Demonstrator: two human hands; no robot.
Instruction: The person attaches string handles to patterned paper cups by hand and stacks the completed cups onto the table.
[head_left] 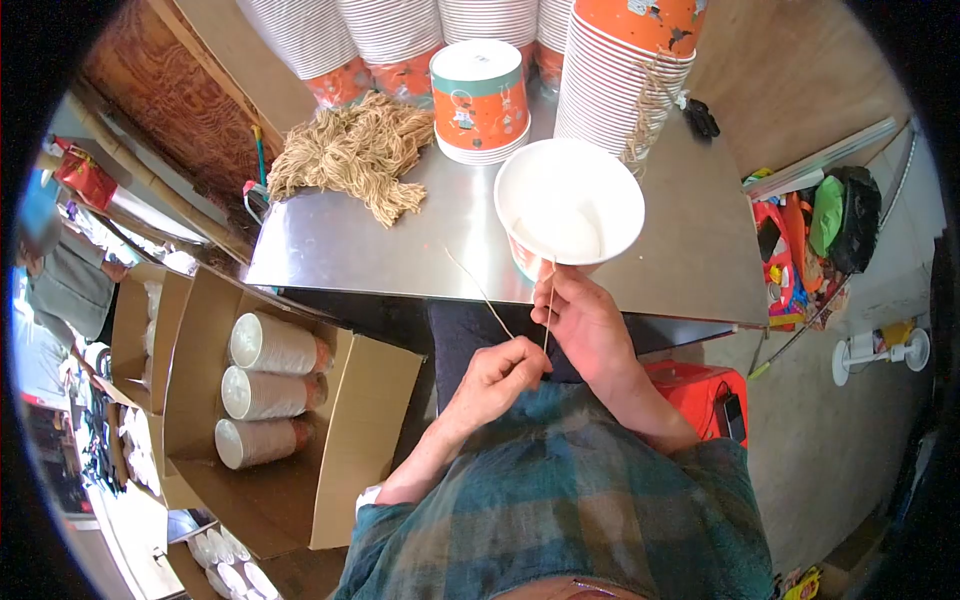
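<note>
A white-lined paper bucket (568,200) stands upright at the near edge of the metal table, its open mouth facing me. Just below its rim, my right hand (585,312) is closed in a pinch on a thin tan string. Closer to my body, my left hand (500,375) grips the same string (549,310) with fingers curled. One loose end of string sticks out up and left from the left hand. How the string meets the bucket is hidden by the right fingers. A bundle of tan strings (350,150) lies at the table's left.
Behind the bucket are an upside-down orange bucket (480,105) and a tall nested stack (625,90) with strings hanging on it. More wrapped stacks line the back. An open cardboard box (370,440) holding wrapped cups is at left. A red stool (690,385) is at right.
</note>
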